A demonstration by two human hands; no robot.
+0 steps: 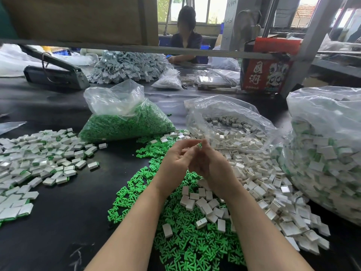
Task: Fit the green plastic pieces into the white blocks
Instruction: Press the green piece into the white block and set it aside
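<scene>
Hands meet above the table: the right hand pinches a green piece at its fingertips, the left hand curls loosely, its grip unclear, both between green pieces and white blocks for short reaches.

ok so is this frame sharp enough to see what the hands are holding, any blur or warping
Head view: the hands are slightly motion-blurred, so only a green speck shows at the fingertips; wide-angle warping bends the shelf rail; window daylight glares off the clear bags; the person opposite is soft.
</scene>
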